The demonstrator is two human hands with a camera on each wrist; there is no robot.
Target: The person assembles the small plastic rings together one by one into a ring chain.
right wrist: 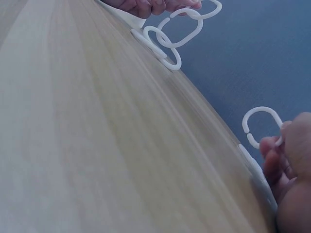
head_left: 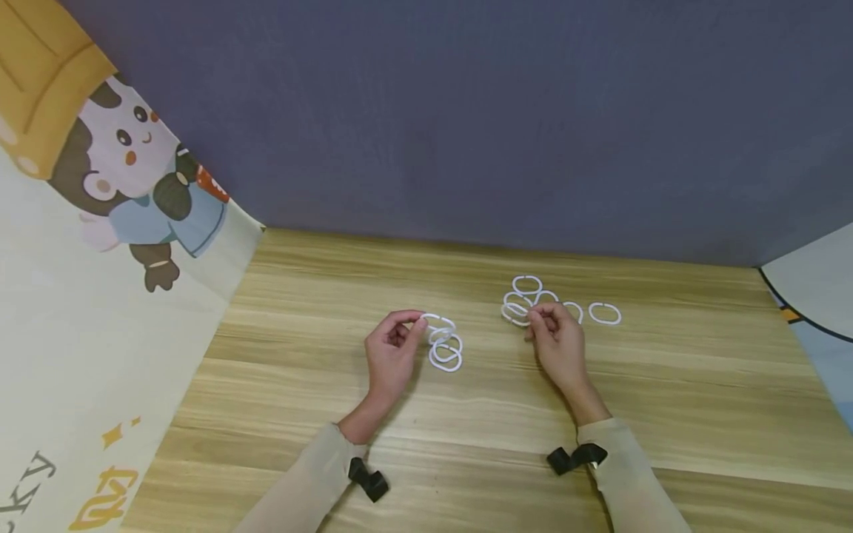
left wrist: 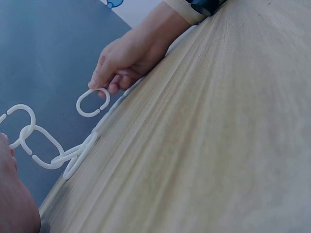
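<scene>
My left hand (head_left: 391, 357) pinches the top link of a short chain of white plastic C-shaped links (head_left: 445, 369) between thumb and index finger. Several joined links hang from it, and the lowest touch the wooden table, as the left wrist view shows at the chain (left wrist: 46, 167). My right hand (head_left: 562, 354) pinches one separate white link (left wrist: 77, 104) by its edge, raised above the tabletop. Its gap shows in both wrist views. In the head view this link overlaps loose links behind it. The chain and the single link are apart.
Several loose white links lie flat around and behind my right hand, including one link (head_left: 527, 277) at the back and another link (head_left: 605, 303) farther right. A dark blue-grey panel (head_left: 426, 133) stands along the rear edge of the wood-grain table (head_left: 466, 459).
</scene>
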